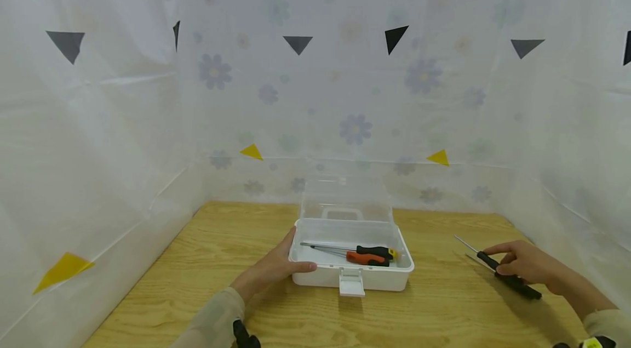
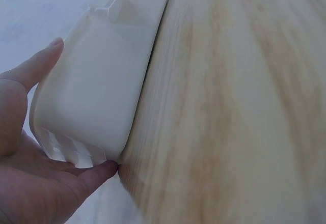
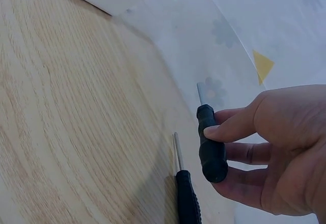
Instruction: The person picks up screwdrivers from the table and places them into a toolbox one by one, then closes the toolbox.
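Note:
An open white plastic box (image 1: 379,278) stands mid-table with its clear lid (image 1: 345,197) tipped back. Inside lie a black-and-yellow-handled screwdriver (image 1: 374,251) and an orange-handled one (image 1: 367,259). My left hand (image 1: 273,268) grips the box's near left corner (image 2: 97,91), thumb along the front and fingers up the side. To the right, my right hand (image 1: 525,263) pinches a black-handled screwdriver (image 3: 211,150) just above the table. A second black screwdriver (image 3: 187,201) lies on the wood right beside it.
The wooden table (image 1: 207,260) is enclosed on three sides by pale flowered sheeting (image 1: 345,90) with triangle markers. The box's front latch (image 1: 351,282) hangs open toward me. The right wall is close behind my right hand.

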